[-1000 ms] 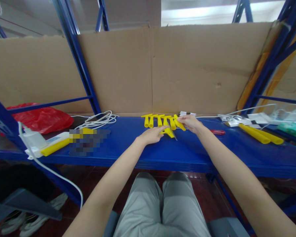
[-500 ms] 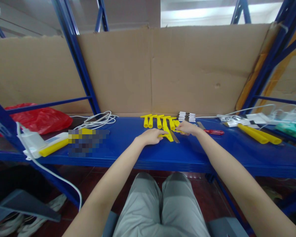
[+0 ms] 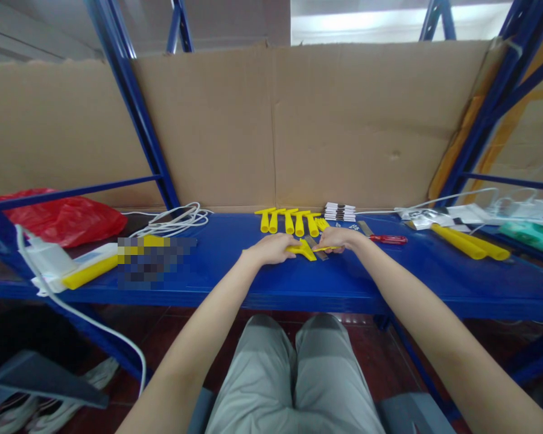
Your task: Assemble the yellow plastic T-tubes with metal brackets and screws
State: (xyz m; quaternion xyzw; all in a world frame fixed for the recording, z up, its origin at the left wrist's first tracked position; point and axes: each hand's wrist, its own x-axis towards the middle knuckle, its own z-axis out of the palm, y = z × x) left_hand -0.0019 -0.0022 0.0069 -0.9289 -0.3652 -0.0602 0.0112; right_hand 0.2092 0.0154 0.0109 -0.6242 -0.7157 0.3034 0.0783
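My left hand (image 3: 275, 248) is closed around the grip of a yellow T-shaped plastic handle (image 3: 308, 250), whose flared head points right. In my right hand (image 3: 338, 239), thumb and fingers pinch a flat yellow plastic piece (image 3: 324, 248) close to that head; I cannot tell whether the two touch. Beneath them a flat metal strip (image 3: 323, 256) lies on the blue bench (image 3: 276, 286). Behind my hands stands a row of several more yellow T-shaped handles (image 3: 289, 224). Small yellow pieces (image 3: 321, 223) lie beside the row, partly covered by my right hand.
To the right lie a red screwdriver (image 3: 389, 239), another metal strip (image 3: 364, 228) and yellow tubes (image 3: 468, 242). A stack of small white packs (image 3: 339, 212) sits against the cardboard wall (image 3: 208, 132). On the left are coiled white cable (image 3: 174, 222) and a red bag (image 3: 67, 217).
The T-shaped handle in my left hand has turned from slanting away to lying more sideways. My right hand has brought the flat yellow piece lower and nearer its head.
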